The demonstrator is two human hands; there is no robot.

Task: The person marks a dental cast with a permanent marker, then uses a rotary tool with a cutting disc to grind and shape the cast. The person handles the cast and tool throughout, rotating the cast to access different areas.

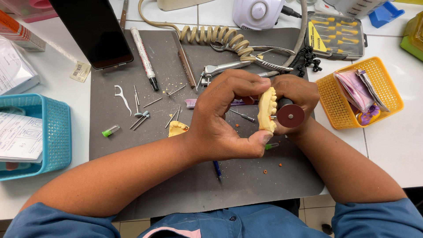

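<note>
A grey mat (132, 145) carries loose burs (141, 120) and a marker pen (144, 57). A yellow basket (335, 112) stands right, a blue basket (55, 132) left.

A dental lab bench: plaster tooth model (267, 109), grinding burs (142, 119), polishing motor unit (256, 13), grey work mat (132, 154).

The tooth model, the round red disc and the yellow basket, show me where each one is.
Tooth model (266, 110): head view, on its pale yellow row of teeth.
Red disc (291, 116): head view, on its flat face.
Yellow basket (329, 99): head view, on its left mesh wall.
</note>
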